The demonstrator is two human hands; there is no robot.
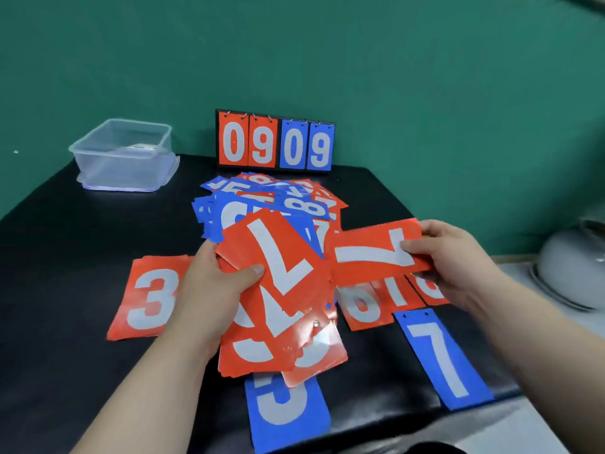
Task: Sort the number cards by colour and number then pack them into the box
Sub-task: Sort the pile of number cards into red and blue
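Observation:
My left hand (214, 283) grips a fanned stack of red cards (281, 303) above the black table, with an upside-down 7 on top. My right hand (448, 257) pinches a single red 7 card (373, 253) held sideways next to that stack. A mixed heap of red and blue cards (271, 201) lies behind my hands. On the table lie a red 3 pile (147, 296), red cards (376, 306) partly hidden under my right hand, a blue 7 card (442, 358) and a blue card (284, 411) near the front edge. The clear plastic box (122, 155) stands at the back left.
A scoreboard stand (275, 142) showing 0 9 0 9 stands against the green wall at the back. A white pot (573, 263) sits on a counter to the right of the black table (65, 257).

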